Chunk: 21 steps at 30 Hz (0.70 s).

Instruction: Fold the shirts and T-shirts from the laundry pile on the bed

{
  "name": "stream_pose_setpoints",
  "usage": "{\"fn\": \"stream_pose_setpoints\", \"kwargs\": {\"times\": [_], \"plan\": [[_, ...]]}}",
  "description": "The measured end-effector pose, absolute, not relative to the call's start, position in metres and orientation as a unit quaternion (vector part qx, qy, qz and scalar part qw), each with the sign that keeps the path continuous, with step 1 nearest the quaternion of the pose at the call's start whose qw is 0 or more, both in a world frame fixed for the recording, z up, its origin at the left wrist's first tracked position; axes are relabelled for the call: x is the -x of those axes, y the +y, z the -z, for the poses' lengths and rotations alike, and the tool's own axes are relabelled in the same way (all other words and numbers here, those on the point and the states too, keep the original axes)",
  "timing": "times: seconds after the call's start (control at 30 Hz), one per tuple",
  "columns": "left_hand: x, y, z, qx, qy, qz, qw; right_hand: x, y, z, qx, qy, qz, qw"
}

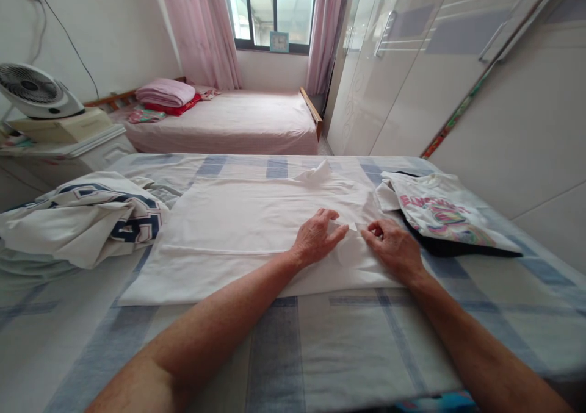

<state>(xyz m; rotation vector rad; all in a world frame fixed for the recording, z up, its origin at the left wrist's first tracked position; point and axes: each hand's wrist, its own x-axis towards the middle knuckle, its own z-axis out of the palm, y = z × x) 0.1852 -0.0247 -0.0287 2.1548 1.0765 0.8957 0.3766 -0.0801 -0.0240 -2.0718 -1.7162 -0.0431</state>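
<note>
A white shirt (pixel 229 218) lies spread on the bed in front of me, partly folded, with creases and a raised bit of cloth along its far edge. My left hand (pixel 319 236) rests over the right part of the shirt, thumb and fingers apart. Close beside it, my right hand (pixel 394 247) has its fingers curled and pinches a small raised edge of the cloth. The fabric between the two hands is slightly lifted and wrinkled.
To the right are folded clothes, a white printed T-shirt (pixel 444 211) on top of something black. A heap of white and dark-lettered clothing (pixel 86 218) lies left. Beyond are another bed (pixel 256 117), a fan (pixel 36 89) and a wardrobe (pixel 394 96).
</note>
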Motion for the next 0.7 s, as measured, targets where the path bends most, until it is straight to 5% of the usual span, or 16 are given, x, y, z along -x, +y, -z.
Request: {"fn": "stream_pose_setpoints", "kwargs": {"times": [0.27, 0.37, 0.7], "plan": [[-0.2, -0.015, 0.006, -0.883, 0.34, -0.285, 0.151, -0.385, -0.075, 0.025, 0.657, -0.641, -0.061, 0.391], [-0.221, -0.005, 0.001, -0.918, 0.287, -0.197, 0.19, -0.384, -0.077, 0.022, 0.643, -0.637, -0.072, 0.42], [-0.229, 0.018, 0.009, -0.817, 0.379, -0.26, 0.348, -0.385, -0.085, 0.015, 0.722, -0.612, -0.105, 0.306]]}}
